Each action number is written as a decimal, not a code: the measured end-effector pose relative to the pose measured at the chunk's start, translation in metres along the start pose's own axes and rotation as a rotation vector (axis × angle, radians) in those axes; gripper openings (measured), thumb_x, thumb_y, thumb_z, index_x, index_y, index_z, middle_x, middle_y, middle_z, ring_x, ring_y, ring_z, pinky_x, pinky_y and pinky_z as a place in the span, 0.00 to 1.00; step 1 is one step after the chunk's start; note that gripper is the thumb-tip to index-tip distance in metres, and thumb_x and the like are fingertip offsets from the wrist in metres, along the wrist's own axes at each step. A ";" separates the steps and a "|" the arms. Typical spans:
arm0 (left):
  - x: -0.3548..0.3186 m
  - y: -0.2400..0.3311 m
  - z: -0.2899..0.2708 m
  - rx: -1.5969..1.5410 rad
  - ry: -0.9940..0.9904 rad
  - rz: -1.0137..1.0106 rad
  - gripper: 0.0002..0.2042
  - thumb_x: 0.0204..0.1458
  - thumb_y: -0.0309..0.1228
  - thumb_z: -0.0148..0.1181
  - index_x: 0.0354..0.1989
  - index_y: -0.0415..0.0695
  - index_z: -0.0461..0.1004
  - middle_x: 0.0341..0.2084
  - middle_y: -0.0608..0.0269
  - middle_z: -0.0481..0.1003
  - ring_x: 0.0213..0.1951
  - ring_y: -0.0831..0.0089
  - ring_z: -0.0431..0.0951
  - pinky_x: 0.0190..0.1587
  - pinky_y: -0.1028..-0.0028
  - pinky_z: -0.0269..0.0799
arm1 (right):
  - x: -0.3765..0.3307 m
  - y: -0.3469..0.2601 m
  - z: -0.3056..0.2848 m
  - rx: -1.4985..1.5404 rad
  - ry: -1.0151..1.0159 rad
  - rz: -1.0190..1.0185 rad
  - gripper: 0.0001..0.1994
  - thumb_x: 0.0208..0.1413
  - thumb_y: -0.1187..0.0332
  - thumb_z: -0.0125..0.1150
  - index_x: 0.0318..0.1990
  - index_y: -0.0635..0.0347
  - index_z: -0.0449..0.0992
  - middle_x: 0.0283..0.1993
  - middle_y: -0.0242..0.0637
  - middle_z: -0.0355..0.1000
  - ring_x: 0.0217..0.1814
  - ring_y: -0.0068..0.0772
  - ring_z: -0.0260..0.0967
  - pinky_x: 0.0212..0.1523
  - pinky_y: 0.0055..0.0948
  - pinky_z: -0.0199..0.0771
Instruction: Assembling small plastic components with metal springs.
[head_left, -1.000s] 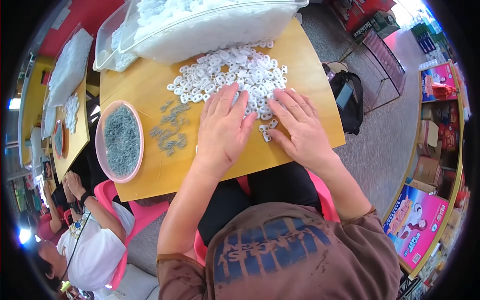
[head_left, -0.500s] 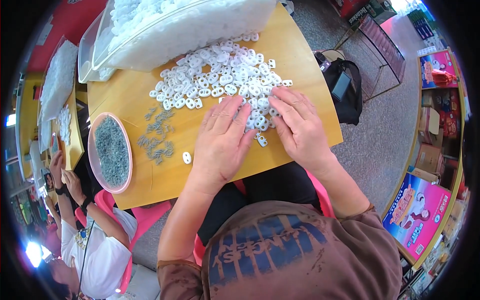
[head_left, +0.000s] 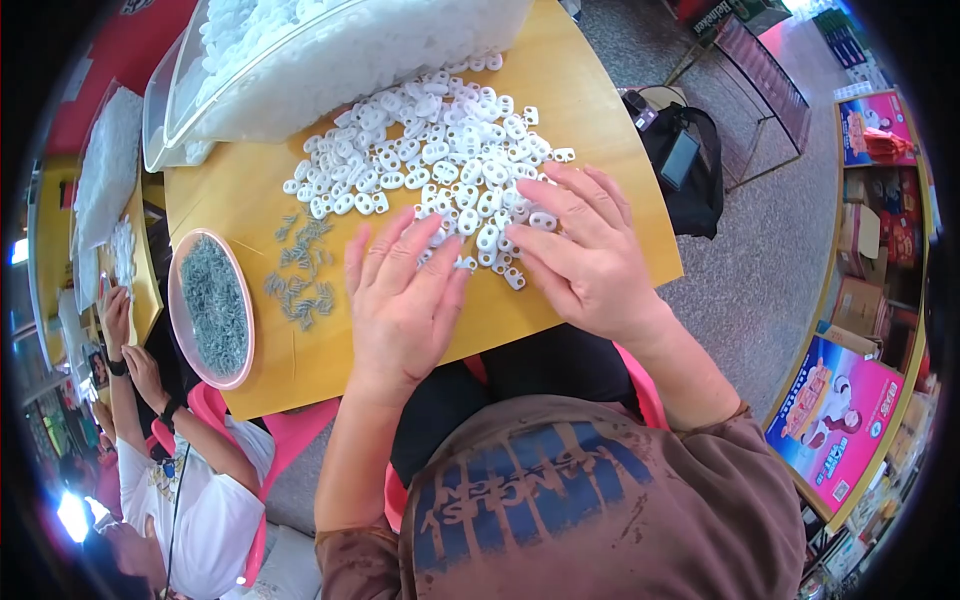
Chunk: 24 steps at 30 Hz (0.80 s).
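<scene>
A pile of white, oval two-hole plastic pieces [head_left: 430,150] is spread over the wooden table. My left hand [head_left: 405,295] is open at the pile's near left edge, fingers spread, with its fingertips by the closest pieces. Opposite it, my right hand [head_left: 590,250] is also open, its fingers reaching over the pile's right side and its thumb beside some pieces. Several white pieces lie between the two hands. To the left of my left hand are scattered small, thin grey pieces [head_left: 300,285], too small to name for sure.
A pink oval basin [head_left: 250,350] holds many more grey pieces at the table's left. Large clear tubs [head_left: 350,75] full of white pieces stand at the back. A black bag [head_left: 690,170] is beyond the right edge. Another person [head_left: 200,480] works at a second table, far left.
My hands have moved apart, the left one going leftward. The single white piece that lay left of my left hand no longer shows. Pieces between my hands are more spread out.
</scene>
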<state>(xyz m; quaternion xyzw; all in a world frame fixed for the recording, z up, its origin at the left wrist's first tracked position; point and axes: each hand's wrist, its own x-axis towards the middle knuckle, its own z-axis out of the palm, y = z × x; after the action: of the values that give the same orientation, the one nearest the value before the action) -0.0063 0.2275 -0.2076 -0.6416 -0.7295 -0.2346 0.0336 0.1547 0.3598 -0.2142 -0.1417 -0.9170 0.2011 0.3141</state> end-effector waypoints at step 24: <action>-0.013 0.021 0.009 0.028 0.042 -0.079 0.08 0.41 0.27 0.60 0.32 0.47 0.76 0.42 0.67 0.71 0.50 0.68 0.68 0.58 0.58 0.49 | -0.008 0.010 0.007 0.118 0.143 0.079 0.08 0.42 0.79 0.58 0.34 0.64 0.74 0.40 0.41 0.71 0.48 0.43 0.67 0.49 0.35 0.65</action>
<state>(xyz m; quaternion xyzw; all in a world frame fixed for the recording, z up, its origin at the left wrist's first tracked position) 0.0184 0.2206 -0.2141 -0.6068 -0.7565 -0.2390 0.0487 0.1579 0.3638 -0.2278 -0.1729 -0.8725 0.2561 0.3786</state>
